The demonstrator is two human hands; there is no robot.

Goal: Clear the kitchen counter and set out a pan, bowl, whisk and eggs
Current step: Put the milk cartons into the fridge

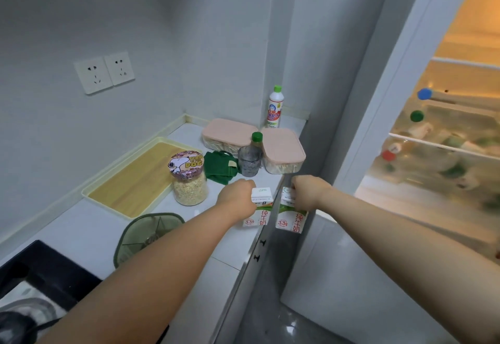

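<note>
Gripping, left hand [238, 194]: fingers curled round a milk carton [262, 208] at the counter [89, 232], right of the oat jar [189, 186].
Right hand [308, 192]: fingers clutching a second milk carton [290, 221], farther right, past the counter edge.
Oat jar: oats, lid on.
Pink-lidded boxes [228, 131]: behind oat jar, pale strips inside.

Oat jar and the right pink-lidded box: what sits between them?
Head view: a folded green cloth and a grey glass cup sit between oat jar and box; a green-capped bottle stands just behind the cup.
</note>
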